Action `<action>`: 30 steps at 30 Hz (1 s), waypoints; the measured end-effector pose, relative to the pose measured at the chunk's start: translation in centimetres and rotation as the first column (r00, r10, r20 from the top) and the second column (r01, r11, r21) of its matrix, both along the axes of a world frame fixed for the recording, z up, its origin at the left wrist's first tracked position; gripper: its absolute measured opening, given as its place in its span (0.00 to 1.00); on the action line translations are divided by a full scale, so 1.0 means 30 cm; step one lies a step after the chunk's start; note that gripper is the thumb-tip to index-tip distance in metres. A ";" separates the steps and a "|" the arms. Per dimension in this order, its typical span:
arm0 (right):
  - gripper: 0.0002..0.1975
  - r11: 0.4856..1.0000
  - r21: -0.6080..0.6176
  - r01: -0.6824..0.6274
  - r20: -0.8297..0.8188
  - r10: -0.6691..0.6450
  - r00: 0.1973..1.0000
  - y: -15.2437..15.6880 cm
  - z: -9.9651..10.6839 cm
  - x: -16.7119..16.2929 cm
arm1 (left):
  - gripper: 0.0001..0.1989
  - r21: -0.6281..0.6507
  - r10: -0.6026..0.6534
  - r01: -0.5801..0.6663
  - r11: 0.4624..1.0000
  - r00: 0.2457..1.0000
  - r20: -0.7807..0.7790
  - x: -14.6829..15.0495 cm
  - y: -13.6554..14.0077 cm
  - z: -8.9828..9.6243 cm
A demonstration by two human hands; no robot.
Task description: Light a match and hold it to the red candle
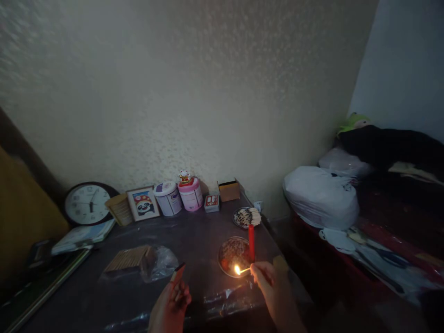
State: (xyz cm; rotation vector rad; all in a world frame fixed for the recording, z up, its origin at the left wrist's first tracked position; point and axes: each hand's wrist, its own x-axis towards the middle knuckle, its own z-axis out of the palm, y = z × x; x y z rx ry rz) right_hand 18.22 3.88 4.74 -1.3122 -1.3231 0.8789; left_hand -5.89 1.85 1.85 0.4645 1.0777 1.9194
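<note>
My right hand (pixel 268 280) pinches a lit match (pixel 242 270); its flame burns at the left end, just over the near edge of a small round dish (pixel 225 254). A red candle (pixel 251 241) stands upright at the right side of that dish, unlit as far as I can tell. My left hand (pixel 171 303) holds a matchbox (pixel 178 272) raised above the dark table (pixel 194 231), to the left of the dish.
A plate of matches (pixel 247 216) lies behind the dish. Along the wall stand a clock (pixel 87 203), a panda picture (pixel 143 203), two tubs (pixel 178 196), a small box (pixel 211 202) and a cardboard box (pixel 229 189). A plastic-wrapped bundle of sticks (pixel 138 261) lies left. Bags (pixel 321 196) crowd the right.
</note>
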 end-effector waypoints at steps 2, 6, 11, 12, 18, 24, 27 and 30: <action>0.14 1.000 0.001 -0.015 -0.005 0.015 1.000 -0.003 0.002 -0.003 | 0.08 -0.051 -0.082 0.084 0.995 0.996 0.042 0.011 -0.014 0.028; 0.16 0.999 -0.023 -0.043 -0.037 0.042 0.998 -0.003 0.001 -0.007 | 0.10 -0.104 -0.116 0.127 0.987 0.988 0.100 0.024 -0.029 0.080; 0.16 0.999 -0.035 0.003 0.039 -0.001 0.999 0.001 0.003 -0.008 | 0.10 -0.134 -0.118 0.139 0.981 0.981 0.154 0.023 -0.032 0.097; 0.16 0.999 -0.038 0.003 0.051 -0.001 0.999 0.001 0.003 -0.008 | 0.10 -0.137 -0.116 0.138 0.981 0.980 0.159 0.021 -0.030 0.092; 0.16 1.000 -0.028 0.011 0.060 -0.009 0.998 0.003 -0.002 -0.009 | 0.11 -0.084 -0.103 0.116 0.990 0.984 0.148 0.011 -0.017 0.018; 0.16 1.000 -0.017 -0.002 0.049 0.003 0.999 0.003 -0.006 -0.010 | 0.13 -0.075 -0.142 0.150 0.986 0.985 0.101 0.004 -0.016 0.015; 0.16 1.000 -0.015 -0.002 0.053 0.002 0.999 0.002 -0.006 -0.010 | 0.13 -0.084 -0.135 0.141 0.987 0.988 0.075 0.006 -0.017 0.030; 0.17 1.000 -0.021 -0.009 0.058 0.010 0.998 0.005 -0.006 -0.012 | 0.12 -0.096 -0.120 0.127 0.987 0.990 0.073 0.011 -0.017 0.032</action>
